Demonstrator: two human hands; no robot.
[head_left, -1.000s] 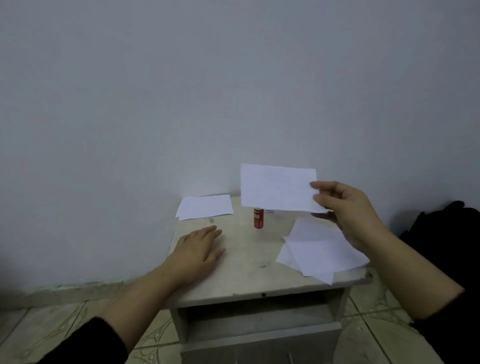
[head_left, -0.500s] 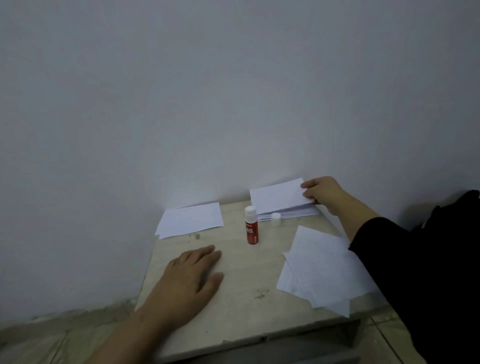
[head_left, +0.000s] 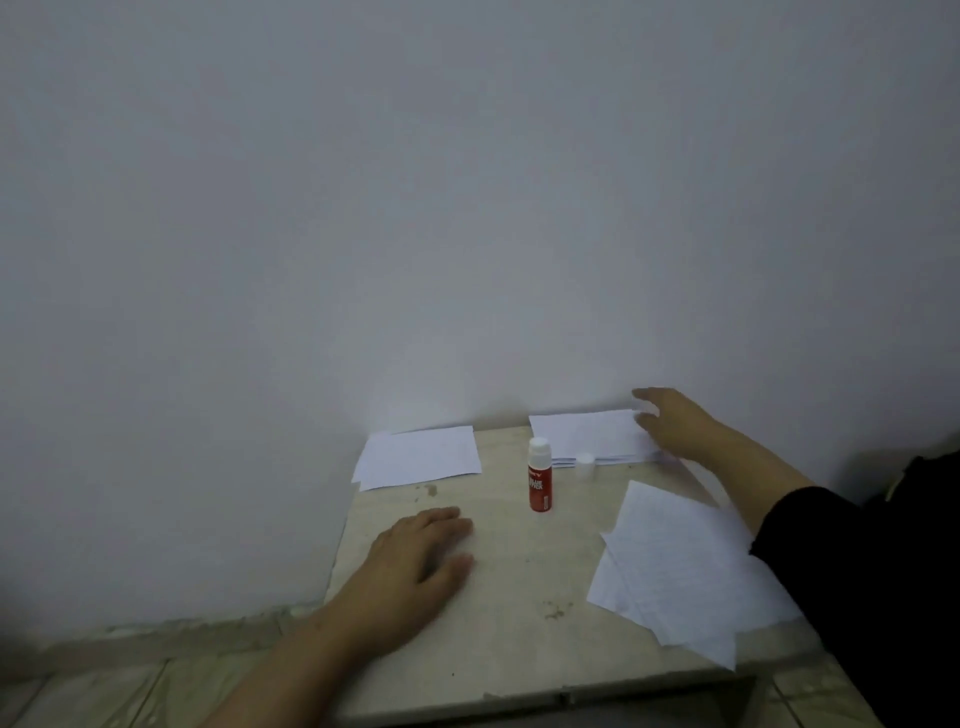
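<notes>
White paper stack (head_left: 587, 435) is lying at the back of the table (head_left: 524, 582), by the wall (head_left: 467, 208). Right hand (head_left: 675, 427) is hovering at its end, fingers spread, holding nothing. Left hand (head_left: 415, 564) is lying flat and open. Red glue stick (head_left: 539, 478) and cap (head_left: 585, 460) are standing in front.

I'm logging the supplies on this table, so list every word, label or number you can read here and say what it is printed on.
"GLUE STICK": white letters running down the red glue stick, blurred, so only a likely reading.
Small line above it on the same label: too blurred to read.
On the paper stack at the back right, the loose sheets at the front right and the back-left sheets: faint marks at most, nothing readable.
</notes>
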